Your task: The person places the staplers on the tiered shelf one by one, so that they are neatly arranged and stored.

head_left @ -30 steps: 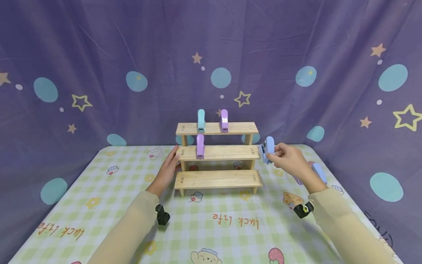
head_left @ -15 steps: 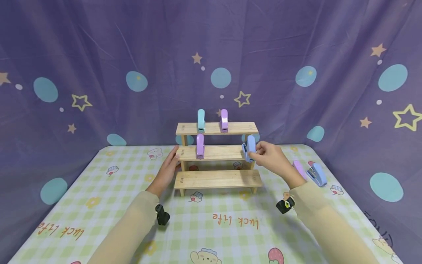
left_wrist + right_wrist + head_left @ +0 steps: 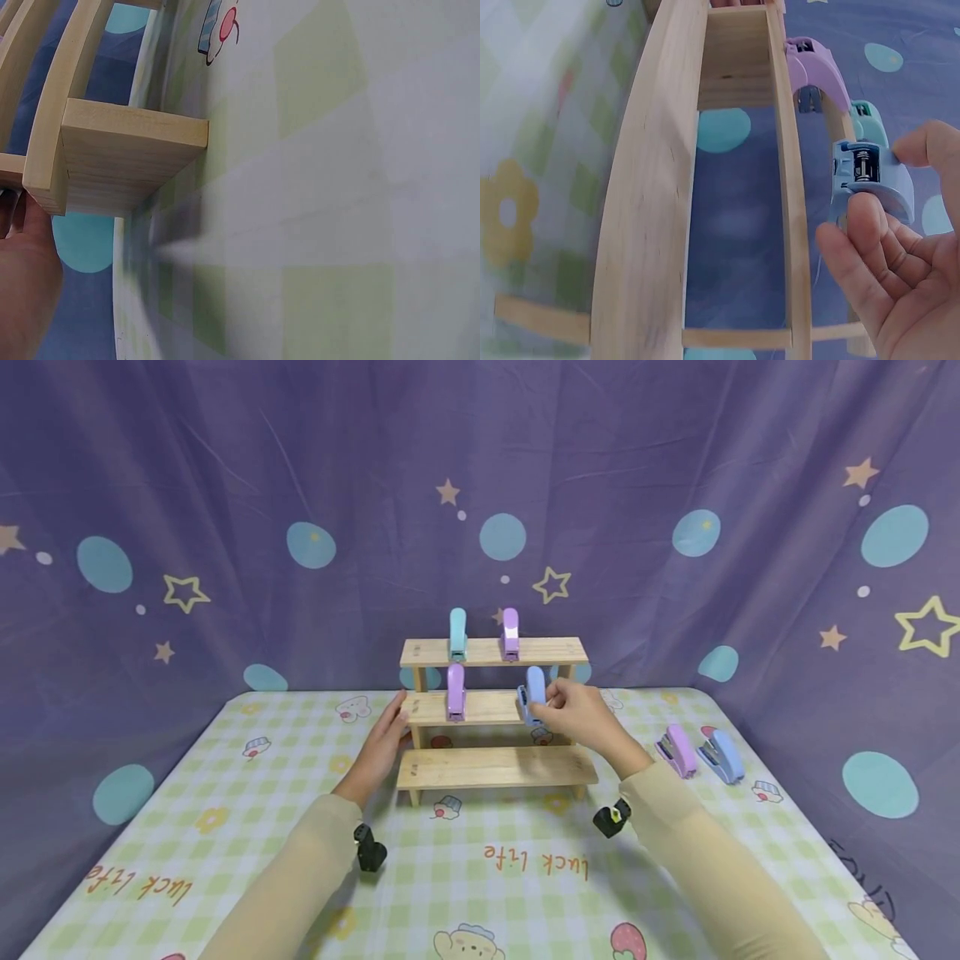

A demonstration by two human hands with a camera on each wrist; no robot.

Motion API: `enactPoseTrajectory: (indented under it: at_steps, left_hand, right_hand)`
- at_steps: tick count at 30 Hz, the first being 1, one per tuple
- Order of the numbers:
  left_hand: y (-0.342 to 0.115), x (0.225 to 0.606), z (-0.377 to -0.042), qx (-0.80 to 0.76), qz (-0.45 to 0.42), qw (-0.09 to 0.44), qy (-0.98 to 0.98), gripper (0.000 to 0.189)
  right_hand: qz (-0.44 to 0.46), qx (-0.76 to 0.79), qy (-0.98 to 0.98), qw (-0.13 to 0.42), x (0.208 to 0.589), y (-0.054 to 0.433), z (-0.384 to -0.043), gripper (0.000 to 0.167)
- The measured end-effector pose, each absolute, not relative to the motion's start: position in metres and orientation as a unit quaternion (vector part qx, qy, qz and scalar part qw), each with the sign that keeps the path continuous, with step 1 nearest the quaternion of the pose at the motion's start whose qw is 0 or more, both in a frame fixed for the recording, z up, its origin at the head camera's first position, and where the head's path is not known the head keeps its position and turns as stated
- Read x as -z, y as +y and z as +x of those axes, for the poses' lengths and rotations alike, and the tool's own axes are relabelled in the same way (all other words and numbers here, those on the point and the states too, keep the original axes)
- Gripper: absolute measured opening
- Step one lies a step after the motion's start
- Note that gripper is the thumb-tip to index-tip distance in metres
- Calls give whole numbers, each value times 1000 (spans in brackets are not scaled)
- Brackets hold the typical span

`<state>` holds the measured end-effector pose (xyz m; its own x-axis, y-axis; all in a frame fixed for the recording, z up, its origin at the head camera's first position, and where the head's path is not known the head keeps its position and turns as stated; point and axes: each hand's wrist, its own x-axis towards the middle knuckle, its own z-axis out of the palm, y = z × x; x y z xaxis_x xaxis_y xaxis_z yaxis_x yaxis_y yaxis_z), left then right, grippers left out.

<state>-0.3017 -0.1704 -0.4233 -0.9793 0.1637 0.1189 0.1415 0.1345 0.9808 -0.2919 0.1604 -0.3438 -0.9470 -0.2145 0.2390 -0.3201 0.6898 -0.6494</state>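
Pinching a light-blue stapler [image 3: 535, 693] between its digits, the right grip [image 3: 581, 714] is reaching in from the right side of a three-tier wooden stand [image 3: 495, 768]. Pale, straight-grained planks are forming its flat, square-edged steps. Smooth, plastic-looking shells are curving over the staplers in rounded arches, and a coiled metal spring is showing inside the light-blue one. Beneath the stand, a green-and-white checked cloth with cartoon prints is covering the table [image 3: 300, 810].

Held at the fingertips, the light-blue stapler is sitting upright at the middle tier, right of centre; whether its base is touching the plank, I cannot tell. Just left of it on the same tier, a purple stapler [image 3: 455, 693] is standing apart. Teal [image 3: 457, 633] and purple staplers [image 3: 511, 633] are standing on the top tier, while another purple [image 3: 678, 750] and another light-blue stapler [image 3: 723, 756] are lying side by side on the table, right of the stand.

Digits of the right grip are closing on two sides of the stapler, leaving its ends uncovered. Meanwhile the left grip [image 3: 378, 747] is touching the left end of the middle tier; how far its fingers are curling there is hidden.
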Motion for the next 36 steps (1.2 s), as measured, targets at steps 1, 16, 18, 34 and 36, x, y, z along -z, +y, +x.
enactPoseTrajectory:
  at_steps: [1,16,18,34,36]
  left_hand:
    - [-170,424,-302,-649,103,8,754,57]
    - [-169,422,-302,-644,105,4,757,57]
    - [-169,422,-302,-643,106,3,758,57]
    - [-166,410,-293,-653,104,16,750,56]
    - [-165,402,-288,-655,103,22,748,56]
  right_hand:
    - [148,-369,-915,70,344,158,-293,27]
    - [152,-368,-915,61,349,140,-309,28]
    - [152,-369,-915,57,349,139,-310,28]
    - [136,-368,-920,26,349,135,-312,35]
    - [133,-366,-921,23,349,135,-312,37]
